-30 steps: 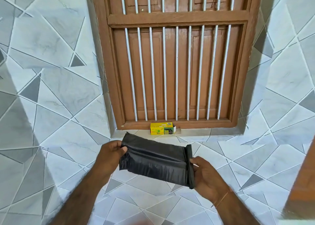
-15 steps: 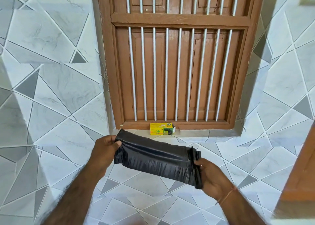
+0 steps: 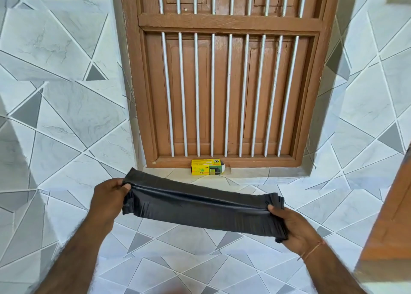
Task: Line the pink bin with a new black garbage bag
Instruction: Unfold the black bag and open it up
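Note:
A folded black garbage bag (image 3: pixel 198 207) is stretched out flat in front of me, held at chest height. My left hand (image 3: pixel 109 199) pinches its left end between thumb and fingers. My right hand (image 3: pixel 293 225) grips its bunched right end. The bag slopes slightly down to the right. A yellow bin-bag box (image 3: pixel 208 166) lies on the tiled sill behind the bag. The pink bin is out of view.
A brown wooden window (image 3: pixel 224 71) with white metal bars fills the wall ahead. Grey and white tiles (image 3: pixel 57 115) cover the walls on both sides and below. A brown wooden edge (image 3: pixel 391 215) stands close at the right.
My hands have drawn apart, my right hand going rightward, and the folded bag has unfolded to about twice its width.

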Tool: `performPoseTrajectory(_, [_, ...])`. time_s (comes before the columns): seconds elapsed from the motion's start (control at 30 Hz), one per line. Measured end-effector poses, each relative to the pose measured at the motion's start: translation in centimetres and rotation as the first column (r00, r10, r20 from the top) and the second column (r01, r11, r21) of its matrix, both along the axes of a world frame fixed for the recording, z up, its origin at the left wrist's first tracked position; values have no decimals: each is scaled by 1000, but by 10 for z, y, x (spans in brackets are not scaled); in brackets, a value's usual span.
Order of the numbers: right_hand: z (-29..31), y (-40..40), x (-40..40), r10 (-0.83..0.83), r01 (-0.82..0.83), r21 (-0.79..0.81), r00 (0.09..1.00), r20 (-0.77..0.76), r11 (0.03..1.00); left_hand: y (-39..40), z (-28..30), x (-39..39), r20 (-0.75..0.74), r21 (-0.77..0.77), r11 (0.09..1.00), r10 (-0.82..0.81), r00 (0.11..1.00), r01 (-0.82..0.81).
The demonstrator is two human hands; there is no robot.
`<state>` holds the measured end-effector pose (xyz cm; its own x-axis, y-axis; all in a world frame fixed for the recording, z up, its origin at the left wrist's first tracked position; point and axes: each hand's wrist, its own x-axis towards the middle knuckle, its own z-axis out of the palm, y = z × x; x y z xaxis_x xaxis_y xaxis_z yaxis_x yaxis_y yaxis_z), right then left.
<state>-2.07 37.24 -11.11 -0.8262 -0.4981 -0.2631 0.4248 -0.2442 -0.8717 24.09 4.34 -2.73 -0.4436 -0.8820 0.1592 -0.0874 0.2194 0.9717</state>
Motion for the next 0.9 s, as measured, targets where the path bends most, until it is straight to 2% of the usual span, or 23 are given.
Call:
performPoseTrajectory(0.13, [-6,19,-16,-51,51,-44,999,-14,998,-12,0,11,-35,40,997,60,998,-58])
performPoseTrajectory(0.23, [-20,27,-26,-174,181,104,982,-75,978,-7,3,15,-48,17,999,32,998,-31])
performPoseTrajectory(0.4, [-40,19,-28,-218,289,337,948,-233,896,13,10,10,-62,-24,999,-41,997,40])
performPoseTrajectory(0.47, [-39,14,-17,-219,399,471,894,-391,787,23,16,5,-69,-23,998,-60,996,59])
performPoseTrajectory(0.53, [-27,4,0,-134,549,632,802,-582,547,41,20,1,-48,-51,996,-73,996,71])
performPoseTrajectory(0.57, [-18,-3,13,-130,646,599,724,-677,474,51,21,-2,-22,-70,994,-82,996,81])
performPoseTrajectory(0.6, [-6,-13,29,-144,698,497,642,-753,515,62,20,-7,0,-78,992,-103,995,102])
performPoseTrajectory(0.63, [11,-24,52,-157,649,399,626,-764,647,73,17,-13,12,-79,987,-139,990,139])
performPoseTrajectory(0.67, [27,-39,76,-136,487,335,705,-696,807,85,14,-19,25,-73,981,-178,984,179])
performPoseTrajectory(0.7, [42,-53,99,-30,241,294,818,-574,925,97,10,-26,28,-63,972,-224,974,226])
performPoseTrajectory(0.73, [53,-66,118,117,-2,252,888,-444,968,108,6,-32,21,-54,960,-273,962,274])
performPoseTrajectory(0.77, [61,-77,133,243,-180,207,909,-339,962,119,2,-37,12,-50,947,-316,949,317])
performPoseTrajectory(0.8, [66,-85,141,324,-287,166,906,-272,943,127,-3,-40,10,-51,934,-353,935,354])
performPoseTrajectory(0.9, [68,-92,141,332,-321,89,928,-171,943,130,-12,-38,20,-26,893,-448,894,449])
